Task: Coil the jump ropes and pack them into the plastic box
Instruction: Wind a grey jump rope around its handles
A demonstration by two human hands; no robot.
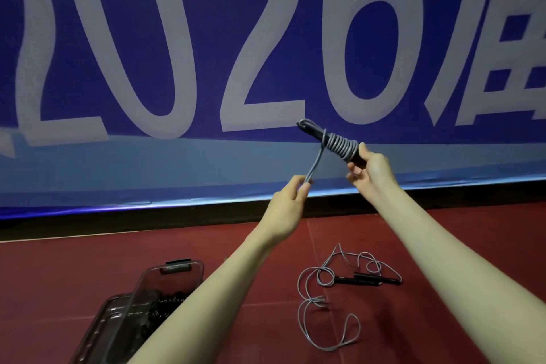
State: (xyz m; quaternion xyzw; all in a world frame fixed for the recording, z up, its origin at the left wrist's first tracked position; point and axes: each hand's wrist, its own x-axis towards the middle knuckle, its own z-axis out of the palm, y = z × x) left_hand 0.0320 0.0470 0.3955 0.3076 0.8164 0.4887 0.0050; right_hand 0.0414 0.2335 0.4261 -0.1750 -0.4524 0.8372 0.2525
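The right hand (367,170) grips the black handles (322,139) of a grey jump rope (341,146), wound around them in tight turns. The left hand (291,201) pinches its free loop, pulled tight. Below this rope, a second rope (328,301) lies loose on the red floor (251,260); the plastic box (168,284) is left of it, lid open.

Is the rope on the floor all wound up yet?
No. The floor rope lies spread in loose loops beside its black handles.
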